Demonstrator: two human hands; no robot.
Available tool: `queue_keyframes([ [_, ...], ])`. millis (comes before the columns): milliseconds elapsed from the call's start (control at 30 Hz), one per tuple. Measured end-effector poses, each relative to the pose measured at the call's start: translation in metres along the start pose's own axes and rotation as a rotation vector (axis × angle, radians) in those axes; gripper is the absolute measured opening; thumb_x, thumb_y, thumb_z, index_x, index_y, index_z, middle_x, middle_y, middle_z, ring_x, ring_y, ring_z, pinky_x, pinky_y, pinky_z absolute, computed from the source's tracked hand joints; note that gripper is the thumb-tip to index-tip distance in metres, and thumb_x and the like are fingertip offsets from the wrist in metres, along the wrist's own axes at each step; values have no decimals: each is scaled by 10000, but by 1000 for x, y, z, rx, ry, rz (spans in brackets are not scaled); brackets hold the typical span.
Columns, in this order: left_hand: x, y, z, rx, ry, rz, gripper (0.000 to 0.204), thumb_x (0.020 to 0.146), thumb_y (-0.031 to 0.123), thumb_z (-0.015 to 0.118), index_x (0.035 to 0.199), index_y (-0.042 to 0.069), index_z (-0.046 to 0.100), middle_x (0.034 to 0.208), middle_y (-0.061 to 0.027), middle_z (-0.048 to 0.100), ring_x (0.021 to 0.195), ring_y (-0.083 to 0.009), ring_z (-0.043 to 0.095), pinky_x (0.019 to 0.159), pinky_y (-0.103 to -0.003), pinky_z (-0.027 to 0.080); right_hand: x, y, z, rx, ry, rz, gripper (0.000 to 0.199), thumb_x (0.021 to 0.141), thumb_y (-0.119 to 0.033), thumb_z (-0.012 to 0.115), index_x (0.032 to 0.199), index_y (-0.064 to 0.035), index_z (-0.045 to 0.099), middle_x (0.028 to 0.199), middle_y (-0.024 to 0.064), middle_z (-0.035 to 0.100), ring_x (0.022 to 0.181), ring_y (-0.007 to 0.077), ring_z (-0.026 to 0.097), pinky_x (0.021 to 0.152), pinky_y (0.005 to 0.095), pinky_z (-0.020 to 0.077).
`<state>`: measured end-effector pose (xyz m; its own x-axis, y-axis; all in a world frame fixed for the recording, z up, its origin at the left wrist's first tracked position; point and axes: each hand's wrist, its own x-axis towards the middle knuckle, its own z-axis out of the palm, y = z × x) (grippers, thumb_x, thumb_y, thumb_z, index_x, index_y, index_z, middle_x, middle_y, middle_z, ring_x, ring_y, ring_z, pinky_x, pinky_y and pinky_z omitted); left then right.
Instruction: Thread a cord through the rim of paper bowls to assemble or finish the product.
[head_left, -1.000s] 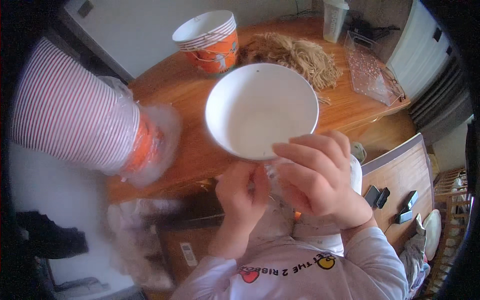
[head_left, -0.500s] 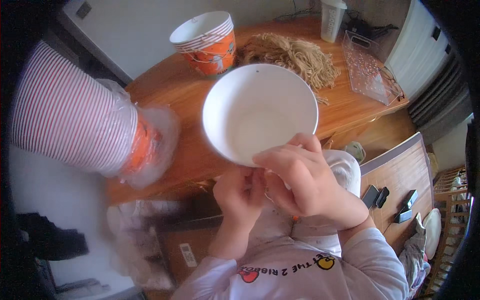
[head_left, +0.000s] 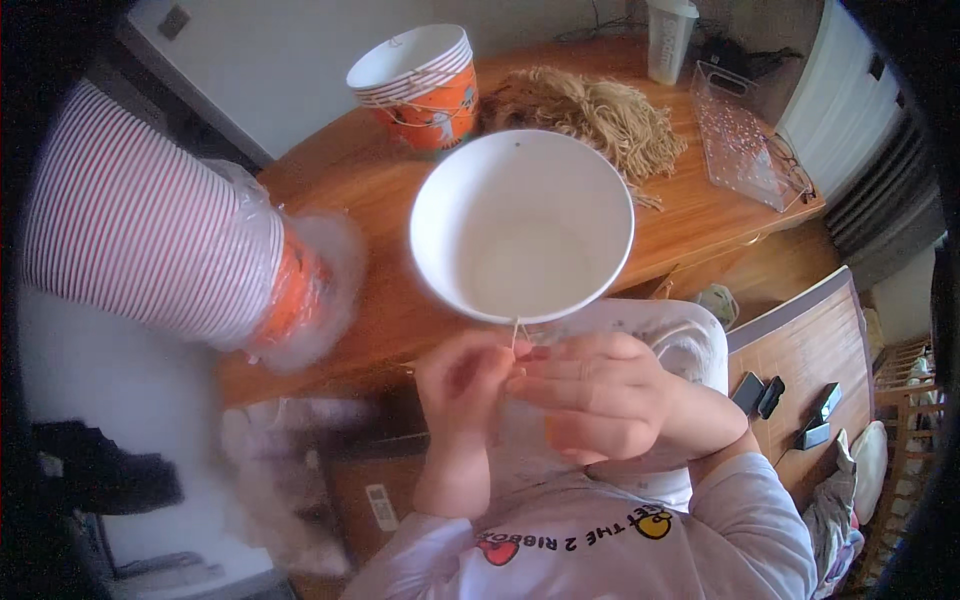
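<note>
White-lined bucket [head_left: 524,225]: mouth facing camera, axis roughly along view; left hand [head_left: 463,385], right hand [head_left: 600,390] pinching cord [head_left: 516,333].

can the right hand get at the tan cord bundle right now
Probably not directly: the open bucket is between the right hand and the tan cord bundle, and that hand is occupied at a thin cord.

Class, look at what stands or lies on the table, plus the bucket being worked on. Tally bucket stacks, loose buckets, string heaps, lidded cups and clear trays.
Bucket stacks: 2 (tall stack, short stack)
Loose bucket: 1
String heap: 1
Lidded cup: 1
Clear tray: 1
Total: 6
</note>
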<state>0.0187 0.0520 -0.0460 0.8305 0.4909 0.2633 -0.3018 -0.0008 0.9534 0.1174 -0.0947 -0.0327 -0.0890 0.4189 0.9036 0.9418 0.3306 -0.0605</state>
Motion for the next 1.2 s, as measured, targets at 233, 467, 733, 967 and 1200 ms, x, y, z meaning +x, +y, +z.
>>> queue_keyframes([
  [233, -1, -2, -2, -175, -82, -46, 117, 901, 28, 629, 1003, -29, 639, 954, -120, 697, 885, -183, 676, 806, -292, 539, 6, -13, -5, -106, -6, 410, 250, 740, -180, 738, 921, -94, 589, 814, 50, 631, 662, 226, 617, 607, 354, 443],
  [467, 0, -5, -5, -101, -95, 44, 115, 875, -19, 647, 987, -11, 622, 973, -104, 689, 872, -138, 660, 778, -256, 523, 5, -19, -6, -109, -317, 739, 192, 788, -194, 693, 795, -97, 527, 693, 68, 608, 656, 255, 607, 603, 361, 423],
  [733, -6, -12, -4, -29, -16, -1, 115, 875, 1, 664, 978, 1, 613, 943, -96, 690, 834, -129, 651, 759, -255, 522, 7, -34, -10, -163, -316, 665, 174, 784, -219, 701, 785, -114, 562, 657, 16, 582, 653, 215, 583, 597, 359, 425],
  [967, -7, -13, 3, -111, 40, -68, 108, 921, 115, 619, 959, 39, 553, 842, -88, 665, 724, -156, 643, 657, -285, 535, 9, -33, -16, -188, -336, 663, 183, 744, -225, 727, 821, -121, 597, 678, 11, 577, 652, 201, 573, 593, 348, 427],
  [1200, -9, -16, -1, -119, 24, -103, 122, 923, 116, 611, 965, 31, 534, 832, -88, 650, 724, -165, 642, 648, -290, 535, 12, -31, -12, -285, -120, 711, 259, 689, -188, 750, 914, -129, 637, 709, -8, 586, 705, 208, 577, 605, 346, 425],
])
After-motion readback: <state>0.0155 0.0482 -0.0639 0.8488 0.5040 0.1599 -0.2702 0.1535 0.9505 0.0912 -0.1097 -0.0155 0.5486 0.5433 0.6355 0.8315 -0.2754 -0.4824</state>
